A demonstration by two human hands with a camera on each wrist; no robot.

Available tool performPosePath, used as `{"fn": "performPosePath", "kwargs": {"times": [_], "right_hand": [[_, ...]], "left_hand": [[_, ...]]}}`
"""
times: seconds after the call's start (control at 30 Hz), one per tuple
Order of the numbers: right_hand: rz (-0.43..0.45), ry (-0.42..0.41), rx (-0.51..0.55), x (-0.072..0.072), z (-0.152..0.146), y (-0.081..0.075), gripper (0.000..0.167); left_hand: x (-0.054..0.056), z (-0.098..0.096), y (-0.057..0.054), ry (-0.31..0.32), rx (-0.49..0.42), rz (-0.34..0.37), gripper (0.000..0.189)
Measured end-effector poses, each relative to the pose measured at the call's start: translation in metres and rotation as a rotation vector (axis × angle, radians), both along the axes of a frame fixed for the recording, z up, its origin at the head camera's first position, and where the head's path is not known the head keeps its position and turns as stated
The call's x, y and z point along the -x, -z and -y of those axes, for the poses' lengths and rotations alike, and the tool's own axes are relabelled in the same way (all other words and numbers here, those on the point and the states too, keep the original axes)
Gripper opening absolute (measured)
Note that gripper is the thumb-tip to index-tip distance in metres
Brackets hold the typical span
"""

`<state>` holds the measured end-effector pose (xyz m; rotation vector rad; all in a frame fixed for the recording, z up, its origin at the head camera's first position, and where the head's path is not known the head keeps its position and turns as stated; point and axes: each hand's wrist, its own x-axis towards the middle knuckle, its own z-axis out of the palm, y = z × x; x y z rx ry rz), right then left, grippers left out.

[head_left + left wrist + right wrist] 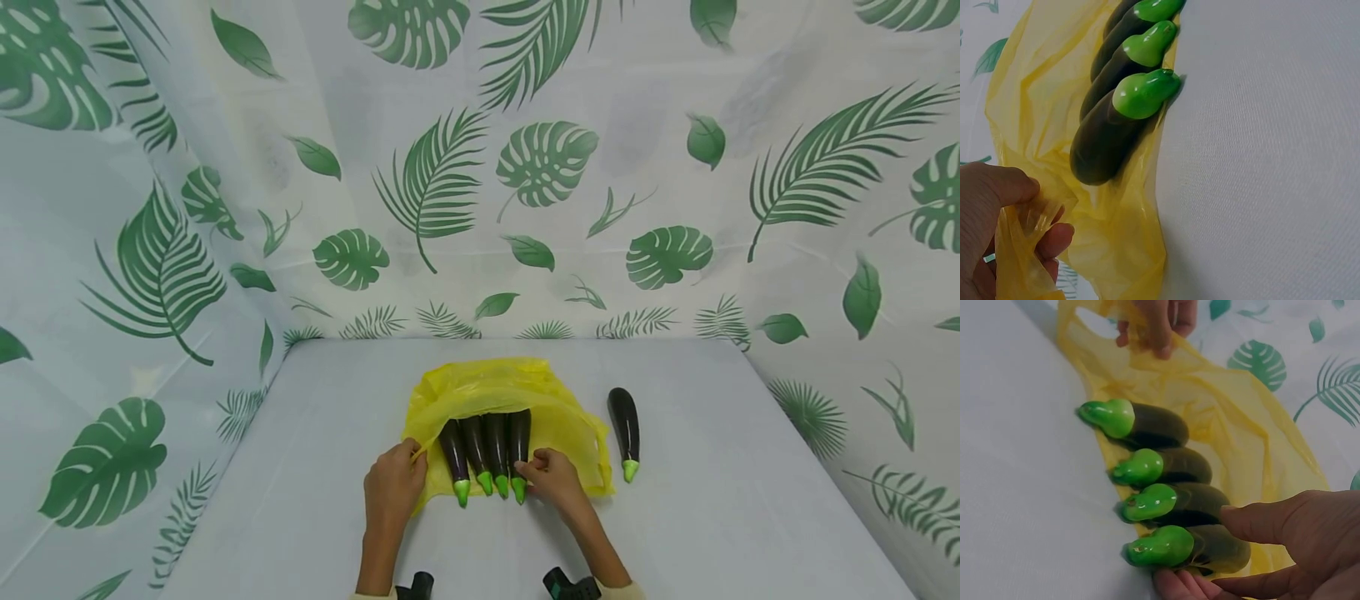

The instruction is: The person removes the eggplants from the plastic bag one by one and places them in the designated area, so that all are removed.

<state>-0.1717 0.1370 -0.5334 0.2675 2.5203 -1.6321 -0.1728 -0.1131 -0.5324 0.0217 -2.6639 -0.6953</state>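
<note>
A yellow plastic bag [450, 387] lies with its mouth towards me. Several dark eggplants [472, 446] with green stem ends lie side by side in its mouth, green ends pointing at me and far ends hidden under the upper film. My left hand [395, 483] pinches the left edge of the bag's mouth between thumb and fingers, holding the film raised. At the other end of the row, my right hand [1297, 544] grips the rightmost eggplant [1219, 548], thumb on top and fingertips low along its side.
One more eggplant [625, 429] lies on the white table [720, 500], right of the bag, green end towards me. Leaf-printed sheets [465, 300] hang behind the table and along both sides.
</note>
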Motion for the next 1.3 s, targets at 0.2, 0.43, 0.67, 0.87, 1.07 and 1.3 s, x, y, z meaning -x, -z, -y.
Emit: {"fn": "performPosePath", "kwargs": {"times": [0.2,0.43,0.67,0.87,1.07,1.3], "right_hand": [[-0.031,-0.008,-0.044,0.004,0.003,0.002,0.055],[-0.064,0.0,-0.084,0.006,0.006,0.003,0.039],[-0.082,0.008,-0.109,0.007,0.008,0.002,0.038],[-0.092,0.013,-0.113,0.008,0.009,0.001,0.038],[-0.1,0.019,-0.127,0.01,0.01,0.002,0.033],[-0.116,0.022,-0.123,0.009,0.011,0.007,0.034]], "left_hand": [[0.0,0.0,-0.001,0.002,0.005,-0.016,0.01],[-0.001,0.0,-0.002,-0.001,0.002,-0.014,0.009],[-0.001,0.0,-0.002,0.003,0.001,-0.011,0.009],[0.0,0.0,-0.001,-0.001,0.005,-0.012,0.01],[0.001,0.0,-0.003,-0.003,0.005,-0.014,0.01],[-0.001,0.0,-0.002,-0.006,0.006,-0.001,0.009]]}}
